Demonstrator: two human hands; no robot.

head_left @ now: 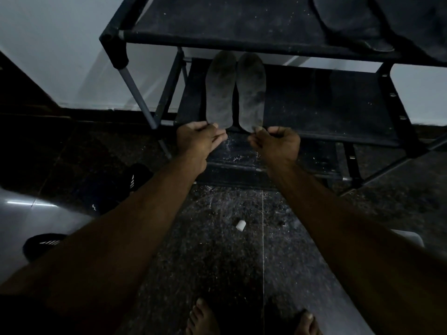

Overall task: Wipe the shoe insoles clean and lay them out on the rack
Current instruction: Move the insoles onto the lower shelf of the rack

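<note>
Head view: one wide-angle look down at a dark fabric-shelved shoe rack point(314, 102) on a speckled stone floor point(229, 250).
Insoles: two grey, worn foam insoles lie side by side, almost touching, toes pointing away, on the rack's middle shelf near its left end — left insole point(220, 89), right insole point(251, 91).
Left hand point(199, 139): fingers curled, pinching the heel edge of the left insole at the shelf's front rail.
Right hand point(275, 141): fingers curled at the heel of the right insole; it appears to pinch it, though dimness blurs the contact.
Step in hand: probably the laying-out, with both insoles being squared up on the shelf.
Next move: likely to let go without dragging the heels off the front rail.
Hard to make out: whether the insoles are wiped clean; dark shapes on the rack's top shelf, cut off; no cloth visible.
</note>
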